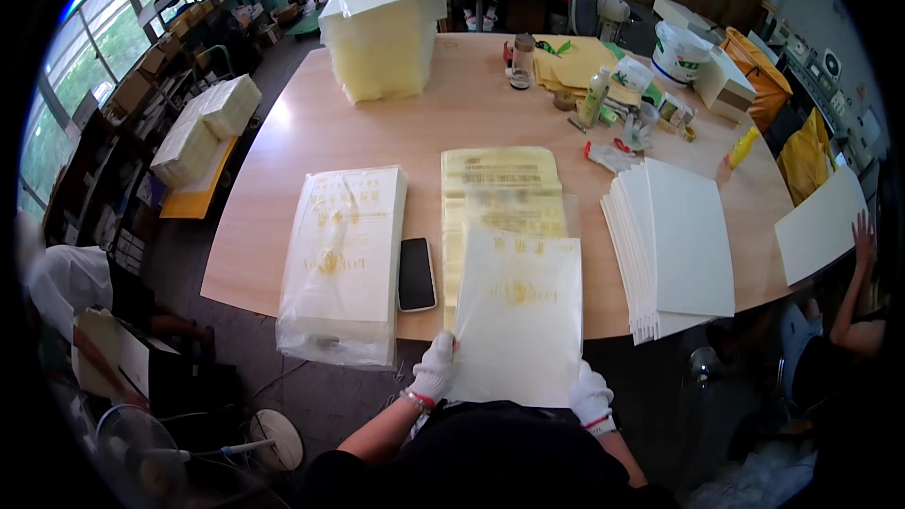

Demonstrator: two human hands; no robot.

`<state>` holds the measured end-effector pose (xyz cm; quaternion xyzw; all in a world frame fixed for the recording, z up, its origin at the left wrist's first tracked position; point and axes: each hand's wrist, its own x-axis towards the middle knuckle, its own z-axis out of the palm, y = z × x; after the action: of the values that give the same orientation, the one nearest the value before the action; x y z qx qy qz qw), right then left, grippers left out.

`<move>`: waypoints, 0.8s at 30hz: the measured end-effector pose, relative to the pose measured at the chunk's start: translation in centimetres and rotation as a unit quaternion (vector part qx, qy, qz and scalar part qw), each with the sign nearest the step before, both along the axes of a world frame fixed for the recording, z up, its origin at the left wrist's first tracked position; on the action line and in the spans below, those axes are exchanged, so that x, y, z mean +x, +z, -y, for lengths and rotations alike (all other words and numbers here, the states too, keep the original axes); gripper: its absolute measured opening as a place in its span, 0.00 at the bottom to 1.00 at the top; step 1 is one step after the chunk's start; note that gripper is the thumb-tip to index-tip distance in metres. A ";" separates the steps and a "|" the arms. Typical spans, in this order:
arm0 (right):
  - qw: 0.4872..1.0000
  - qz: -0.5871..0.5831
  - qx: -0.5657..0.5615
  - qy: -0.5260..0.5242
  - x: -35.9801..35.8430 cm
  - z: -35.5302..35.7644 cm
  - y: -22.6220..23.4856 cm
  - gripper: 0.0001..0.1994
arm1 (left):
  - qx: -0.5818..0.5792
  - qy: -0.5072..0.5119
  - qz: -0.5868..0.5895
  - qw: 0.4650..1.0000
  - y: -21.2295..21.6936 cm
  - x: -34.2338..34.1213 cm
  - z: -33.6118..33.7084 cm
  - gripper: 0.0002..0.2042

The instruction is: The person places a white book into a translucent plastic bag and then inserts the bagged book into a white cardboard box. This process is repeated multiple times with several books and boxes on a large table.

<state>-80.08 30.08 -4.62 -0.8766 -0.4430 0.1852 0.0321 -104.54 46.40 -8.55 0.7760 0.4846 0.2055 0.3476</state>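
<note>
A white sheet (518,339) with faint gold print, seemingly in a clear plastic sleeve, is held tilted over the table's near edge. My left hand (434,369), in a white glove, pinches its left edge near the lower corner. On the opposite edge, my right hand (590,394), also gloved, grips the lower right side; its fingers are partly hidden. Under the sheet's far end lies a pile of yellowish clear plastic sleeves (500,170) with gold print. Left of it rest a black phone (417,275) and a plastic-wrapped stack of white printed sheets (349,245).
A fanned stack of white boards (688,236) lies right on the table (255,217). A tall sleeve stack (382,38) stands at the far left. Bottles, gloves and a white bucket (679,52) crowd the far right. A person's hand (863,234) touches a white board at right.
</note>
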 end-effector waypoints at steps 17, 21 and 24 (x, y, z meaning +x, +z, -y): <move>0.704 -0.601 0.241 -0.290 3.7 4.4 -4.4 0.16 | -0.004 -0.091 0.182 0.979 2.5 -2.4 2.5 0.06; 0.721 -0.600 0.316 -0.140 -0.5 -3.3 -5.7 0.15 | 0.106 -0.107 0.267 0.952 9.4 -1.1 0.1 0.05; 0.670 -0.656 0.335 -0.094 -4.9 -9.2 -2.1 0.15 | 0.230 -0.001 0.322 0.918 10.2 -4.6 -1.6 0.07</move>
<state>-84.95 39.24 -6.73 -0.4963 -0.2558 0.5475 0.6234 -109.16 47.99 1.69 0.7269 0.2846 0.5498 0.2972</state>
